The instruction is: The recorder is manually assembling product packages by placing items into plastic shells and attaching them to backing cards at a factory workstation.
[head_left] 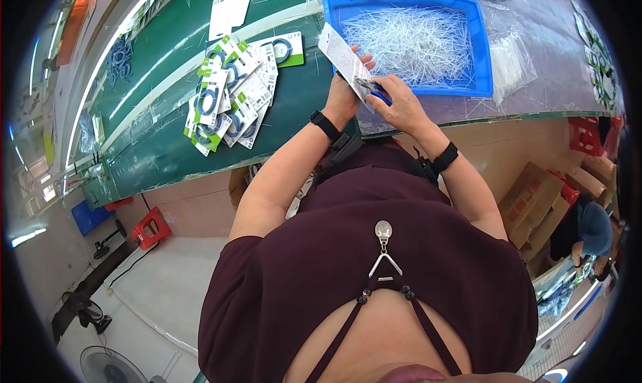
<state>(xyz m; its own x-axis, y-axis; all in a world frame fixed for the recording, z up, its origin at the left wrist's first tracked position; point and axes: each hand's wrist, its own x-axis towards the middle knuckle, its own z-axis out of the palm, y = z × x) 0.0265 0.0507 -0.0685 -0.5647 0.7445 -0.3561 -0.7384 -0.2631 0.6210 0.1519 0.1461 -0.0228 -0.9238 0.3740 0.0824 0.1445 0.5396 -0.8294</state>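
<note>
My left hand (343, 97) holds a white printed packaging card (341, 56) tilted up by its edge, above the front left corner of a blue tray. In my right hand (405, 107) is a pair of small cutting pliers with blue handles (380, 94). Their metal jaws rest at the lower part of the card; what lies between them is too small to make out. Left of my hands, a loose pile of green-and-white cards with coiled blue-grey cables (231, 95) spreads over the green table top (157, 145). The blue tray (487, 55) holds a heap of thin whitish plastic strips (414, 45).
More whitish strips in clear plastic (511, 65) lie right of the tray. Two white cards (229, 12) sit farther back on the left, and blue-grey cables (119, 58) beyond. Cardboard boxes (533, 202) stand below at right, near another person (592, 229).
</note>
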